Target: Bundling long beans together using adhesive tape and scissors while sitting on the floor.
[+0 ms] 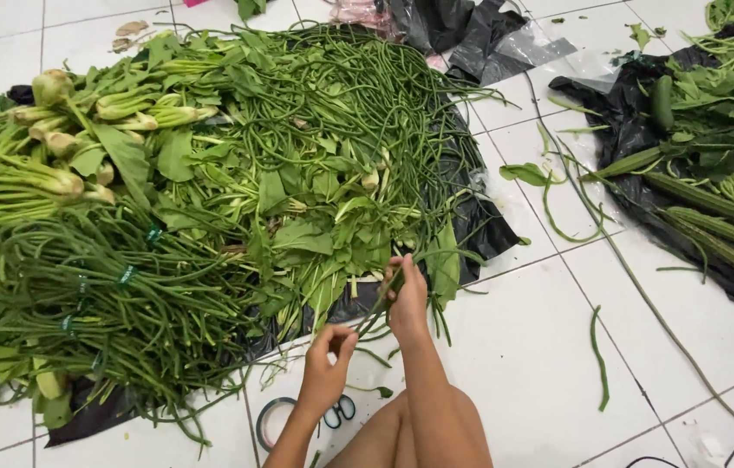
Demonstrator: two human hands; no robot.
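Head view: right hand closed around a few yardlong beans at the near edge of the vegetable heap on black plastic sheeting, left hand just below with fingertips pinched together on the beans' lower ends, above a tape roll and scissors on the white tiled floor.

Both forearms are extended forward from the bottom edge of the head view, above a bent bare knee. The left hand is held lower and nearer the body, its fingers curled and its thumb and fingertips pinched together. The right hand is stretched further ahead, back turned upward, its fingers closed in a grasp.
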